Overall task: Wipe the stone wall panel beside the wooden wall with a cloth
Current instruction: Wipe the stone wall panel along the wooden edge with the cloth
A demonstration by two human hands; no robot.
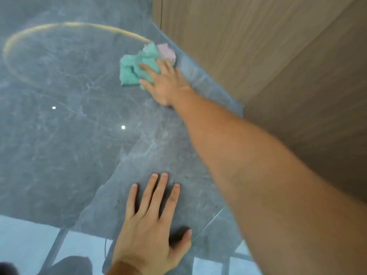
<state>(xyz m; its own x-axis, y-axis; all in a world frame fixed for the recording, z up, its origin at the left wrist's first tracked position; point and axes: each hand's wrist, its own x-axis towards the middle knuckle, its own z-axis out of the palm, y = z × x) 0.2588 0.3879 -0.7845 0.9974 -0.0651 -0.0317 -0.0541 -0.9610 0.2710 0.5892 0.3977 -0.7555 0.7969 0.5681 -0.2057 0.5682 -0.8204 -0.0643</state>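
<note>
The polished grey veined stone wall panel [69,120] fills most of your view, meeting the brown wood-grain wall [258,46] along its right edge. Your right hand [164,84] reaches far out with fingers spread, pressing the crumpled teal and pink cloth [137,64] flat against the stone just beside that wooden edge. Your left hand [151,231] lies open, palm flat on the stone lower down, grasping nothing. Two small white light reflections [123,127] glint on the panel between them.
</note>
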